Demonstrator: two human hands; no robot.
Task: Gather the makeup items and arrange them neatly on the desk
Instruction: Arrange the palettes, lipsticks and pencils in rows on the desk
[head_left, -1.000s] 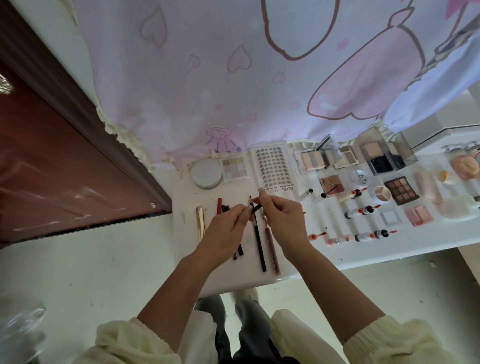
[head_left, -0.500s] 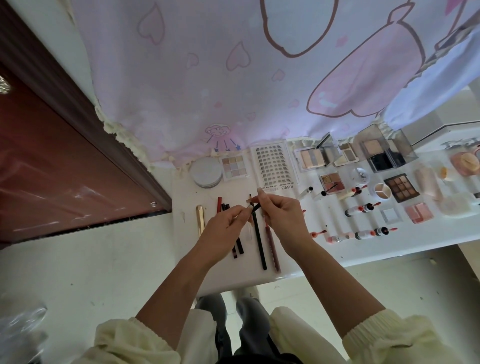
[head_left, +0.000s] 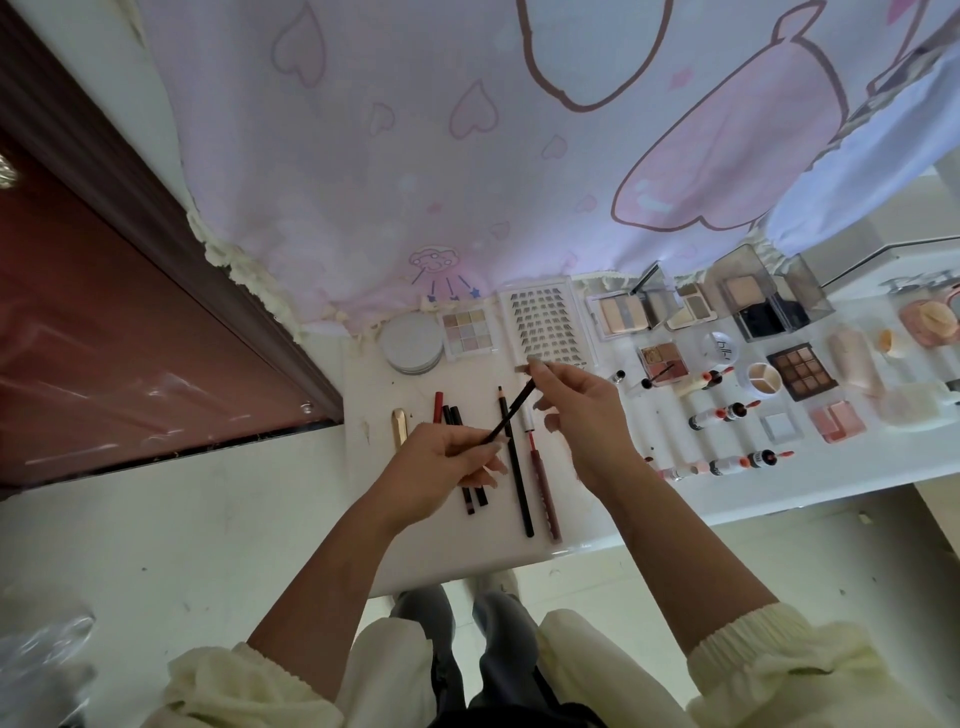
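Note:
Above the white desk my left hand pinches a thin black pencil by its lower end, its tip pointing up and to the right. My right hand is just beyond that tip and pinches a small pale cap between thumb and finger. Under the hands lie a long black pencil, a dark red pencil, a few short red and black pencils and a gold tube, roughly parallel.
A round compact, a pastel palette and a lash tray sit along the back by the pink curtain. More palettes, small bottles and clear boxes fill the desk's right side. A brown door stands at left.
My hands have drawn apart. The left hand has pulled the black pencil down and left, and the right hand keeps the small cap near the lash tray.

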